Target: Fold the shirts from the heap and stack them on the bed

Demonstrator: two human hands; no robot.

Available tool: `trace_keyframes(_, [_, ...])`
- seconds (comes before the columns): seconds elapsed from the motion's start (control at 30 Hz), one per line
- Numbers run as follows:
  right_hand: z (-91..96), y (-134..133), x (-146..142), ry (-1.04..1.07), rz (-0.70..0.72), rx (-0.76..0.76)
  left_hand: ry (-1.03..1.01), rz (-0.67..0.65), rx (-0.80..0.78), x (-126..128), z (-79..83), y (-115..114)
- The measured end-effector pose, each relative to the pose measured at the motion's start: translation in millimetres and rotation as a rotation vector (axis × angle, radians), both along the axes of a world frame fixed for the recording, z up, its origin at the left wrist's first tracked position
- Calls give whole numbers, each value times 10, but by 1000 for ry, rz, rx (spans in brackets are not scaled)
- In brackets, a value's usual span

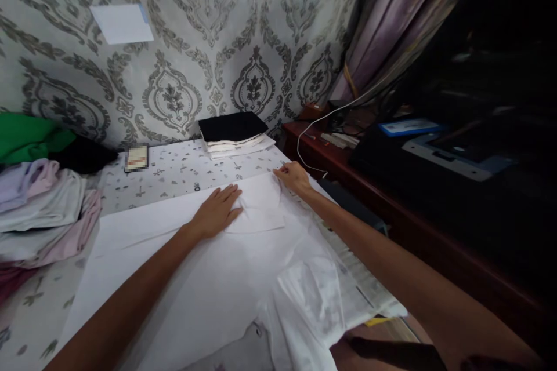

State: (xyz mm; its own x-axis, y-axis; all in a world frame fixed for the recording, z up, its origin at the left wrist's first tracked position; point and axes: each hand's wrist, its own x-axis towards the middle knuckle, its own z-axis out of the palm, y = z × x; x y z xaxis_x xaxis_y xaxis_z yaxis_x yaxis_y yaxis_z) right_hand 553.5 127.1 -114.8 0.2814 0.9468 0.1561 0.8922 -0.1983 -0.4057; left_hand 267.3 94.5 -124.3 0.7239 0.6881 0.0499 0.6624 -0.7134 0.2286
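Crumpled white garment lies spread under both hands, one piece only. Left hand rests flat and open on it. Right hand, just beside, seems to pinch its far edge. Beyond the hands sits one folded stack, black on top. Left of them lies one loose pile of clothes.

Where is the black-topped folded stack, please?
The folded stack sits centre of the head view, against the patterned wall, beyond the right hand.
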Motion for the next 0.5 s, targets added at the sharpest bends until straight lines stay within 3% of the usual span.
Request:
trace_keyframes(0.23, [32,35,-71,-31,-10,-1,-10,-5,-14,16,-26,18])
trace_keyframes(0.37, [100,-14,-214,-72,41,0,-26,3,-126,18,85,-6])
trace_keyframes(0.5, [12,-115,-510,-211,332,150,-66,76,-279,-121,271,-23])
